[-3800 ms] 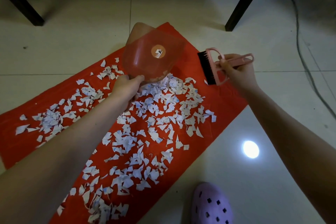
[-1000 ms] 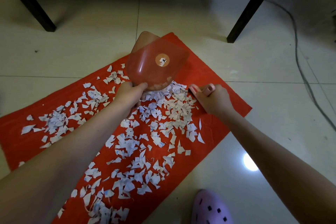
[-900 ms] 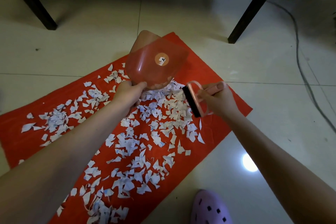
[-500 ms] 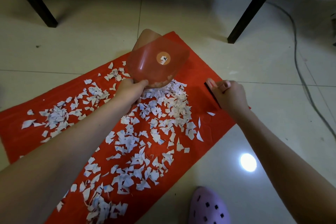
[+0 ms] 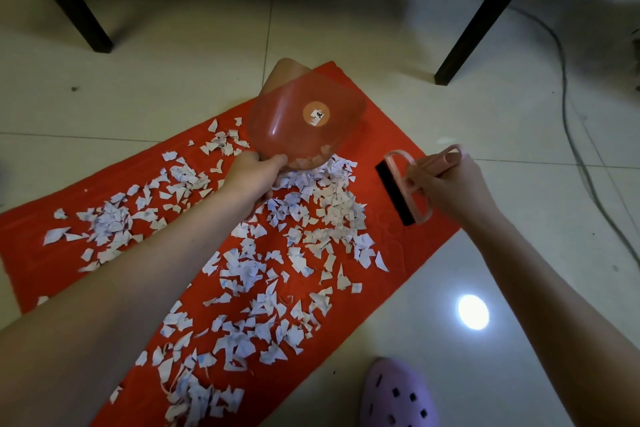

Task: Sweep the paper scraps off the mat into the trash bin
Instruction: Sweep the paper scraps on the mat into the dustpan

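Over the red mat [image 5: 375, 135], right hand [image 5: 450, 191] gripping the brush [image 5: 401, 194] has lifted; left hand [image 5: 252, 180] holds the dustpan [image 5: 294, 125].

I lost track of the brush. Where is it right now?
The brush is right of centre in the head view, gripped by the right hand at the right end of the mat, beside the scraps and dustpan.

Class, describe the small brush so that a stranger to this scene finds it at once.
Find the red mat and follow it to its right end, past the paper scraps. There the right hand holds the brush by its handle. Unlike the see-through dustpan, it is pink with black bristles.
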{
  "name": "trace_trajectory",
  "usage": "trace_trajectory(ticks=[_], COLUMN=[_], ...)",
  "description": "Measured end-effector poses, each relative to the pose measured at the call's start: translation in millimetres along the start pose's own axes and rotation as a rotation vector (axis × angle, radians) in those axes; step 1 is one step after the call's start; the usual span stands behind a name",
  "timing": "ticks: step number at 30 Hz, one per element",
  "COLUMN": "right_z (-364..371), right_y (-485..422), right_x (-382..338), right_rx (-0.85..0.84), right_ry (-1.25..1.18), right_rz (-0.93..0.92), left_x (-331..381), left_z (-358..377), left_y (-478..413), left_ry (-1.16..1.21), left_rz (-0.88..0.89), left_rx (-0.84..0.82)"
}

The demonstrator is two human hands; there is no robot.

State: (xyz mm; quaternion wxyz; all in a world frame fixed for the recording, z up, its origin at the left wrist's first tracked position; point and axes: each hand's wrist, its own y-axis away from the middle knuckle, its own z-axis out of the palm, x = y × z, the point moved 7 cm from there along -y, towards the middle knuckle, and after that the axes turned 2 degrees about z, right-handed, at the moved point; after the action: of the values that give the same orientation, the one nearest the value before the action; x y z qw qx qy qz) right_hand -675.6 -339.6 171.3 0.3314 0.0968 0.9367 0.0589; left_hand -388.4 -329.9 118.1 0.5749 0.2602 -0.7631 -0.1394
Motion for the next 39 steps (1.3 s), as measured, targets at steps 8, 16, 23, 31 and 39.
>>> trace_trajectory(ticks=[8, 16, 23, 31, 39], right_z=[64, 30, 52, 76, 17], right_y=[27, 35, 41, 56, 14], right_x=[12, -11, 19, 1, -3], right_rx=[-0.217, -0.09, -0.142, -0.24, 0.029], right_ry=[0.23, -0.028, 0.176, -0.144, 0.008], right_rz=[0.108, -0.025, 0.14, 0.002, -0.055], left_x=[4, -1, 5, 1, 3], left_z=[2, -4, 0, 2, -4], left_y=[2, 1, 1, 0, -4], left_ry=[-0.005, -0.02, -0.021, -0.02, 0.016], left_rz=[0.019, 0.009, 0.021, 0.009, 0.007], left_rx=[-0.007, 0.006, 0.002, -0.003, 0.004])
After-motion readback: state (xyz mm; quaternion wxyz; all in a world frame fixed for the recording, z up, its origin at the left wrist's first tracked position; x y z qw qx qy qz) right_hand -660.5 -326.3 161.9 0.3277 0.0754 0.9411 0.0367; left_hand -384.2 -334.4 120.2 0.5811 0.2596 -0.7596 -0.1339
